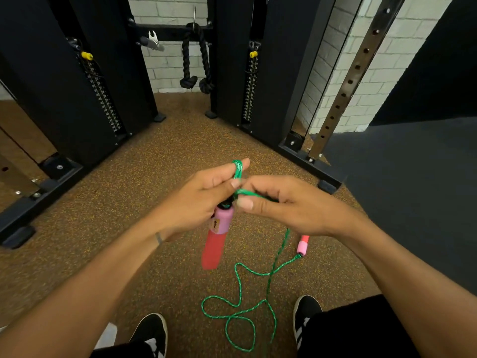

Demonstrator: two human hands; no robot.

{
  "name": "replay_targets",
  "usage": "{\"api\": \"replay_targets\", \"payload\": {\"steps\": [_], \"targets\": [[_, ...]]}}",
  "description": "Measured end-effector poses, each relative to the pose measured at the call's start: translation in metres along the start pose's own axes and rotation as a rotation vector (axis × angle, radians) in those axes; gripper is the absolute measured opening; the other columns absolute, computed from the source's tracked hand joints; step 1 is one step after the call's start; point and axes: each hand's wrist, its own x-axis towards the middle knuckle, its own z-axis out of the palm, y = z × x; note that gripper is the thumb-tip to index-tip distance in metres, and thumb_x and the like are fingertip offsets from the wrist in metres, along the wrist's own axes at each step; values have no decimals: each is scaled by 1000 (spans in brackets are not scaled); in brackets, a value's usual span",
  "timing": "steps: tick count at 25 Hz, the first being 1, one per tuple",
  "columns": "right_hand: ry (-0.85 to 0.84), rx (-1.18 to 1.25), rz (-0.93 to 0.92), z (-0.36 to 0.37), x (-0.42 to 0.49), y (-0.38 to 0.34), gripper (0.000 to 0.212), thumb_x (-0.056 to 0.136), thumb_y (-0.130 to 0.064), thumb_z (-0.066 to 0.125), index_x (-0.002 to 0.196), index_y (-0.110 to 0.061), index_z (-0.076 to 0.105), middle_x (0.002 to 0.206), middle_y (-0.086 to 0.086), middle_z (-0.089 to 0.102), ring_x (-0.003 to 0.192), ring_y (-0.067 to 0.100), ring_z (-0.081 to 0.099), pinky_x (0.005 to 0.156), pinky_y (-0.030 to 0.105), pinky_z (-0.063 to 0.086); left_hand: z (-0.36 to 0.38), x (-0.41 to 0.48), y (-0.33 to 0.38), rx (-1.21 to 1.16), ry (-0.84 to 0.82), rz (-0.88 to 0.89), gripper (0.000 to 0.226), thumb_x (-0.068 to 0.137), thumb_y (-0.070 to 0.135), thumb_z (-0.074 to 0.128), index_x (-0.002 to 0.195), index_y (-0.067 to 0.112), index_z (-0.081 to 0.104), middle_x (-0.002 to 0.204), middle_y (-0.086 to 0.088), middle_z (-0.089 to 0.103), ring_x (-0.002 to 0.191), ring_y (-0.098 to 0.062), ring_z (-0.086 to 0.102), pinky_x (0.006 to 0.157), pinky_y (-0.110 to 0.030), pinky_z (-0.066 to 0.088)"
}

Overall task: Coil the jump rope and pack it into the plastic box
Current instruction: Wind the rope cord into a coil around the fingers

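Observation:
The jump rope has a green cord [240,303] and pink-and-red handles. My left hand [204,192] grips one handle [216,236], which hangs downward, and has a few turns of cord looped over its index finger. My right hand [281,202] pinches the cord just beside those loops. From there the cord drops to the floor, where it lies in loose loops between my shoes. The other handle [302,245] lies on the floor below my right wrist. No plastic box can be seen for certain.
A black cable machine [77,86] with weight stacks stands ahead on both sides, its base bars [309,161] running along the brown speckled floor. A black tricep rope [196,60] hangs in the middle. Grey flooring [413,177] lies at right. A white object [107,335] sits by my left shoe.

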Motion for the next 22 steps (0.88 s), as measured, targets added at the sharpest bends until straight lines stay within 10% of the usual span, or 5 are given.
{"api": "replay_targets", "payload": {"steps": [4, 11, 16, 22], "targets": [[165, 66, -29, -11, 1, 3, 26, 96, -43, 53, 89, -20, 63, 76, -2, 63, 72, 21, 59, 69, 51, 50, 14, -4, 7, -173, -14, -52, 30, 100, 4, 39, 116, 14, 62, 91, 2, 79, 85, -8, 74, 78, -15, 54], [338, 203, -32, -17, 8, 13, 10, 95, -21, 64, 89, -13, 60, 80, -8, 65, 76, 5, 68, 74, 32, 56, 9, -5, 5, -215, -198, -19, 38, 95, 16, 49, 133, 17, 53, 122, -4, 72, 102, -17, 71, 92, -24, 51], [316, 231, 40, -25, 10, 23, 13, 98, -20, 58, 89, -12, 62, 71, -14, 54, 63, -3, 50, 62, 13, 38, 15, -4, 5, -327, -139, -38, 34, 93, 18, 49, 125, 16, 61, 102, -11, 78, 83, -12, 71, 79, -18, 51], [309, 351, 84, -18, 14, 28, 23, 104, -27, 45, 89, -15, 58, 65, -13, 46, 58, 5, 36, 56, 21, 28, 13, -4, 7, -382, -187, -58, 32, 93, 17, 49, 117, 10, 69, 92, -17, 78, 70, -12, 70, 70, -17, 53]]}}
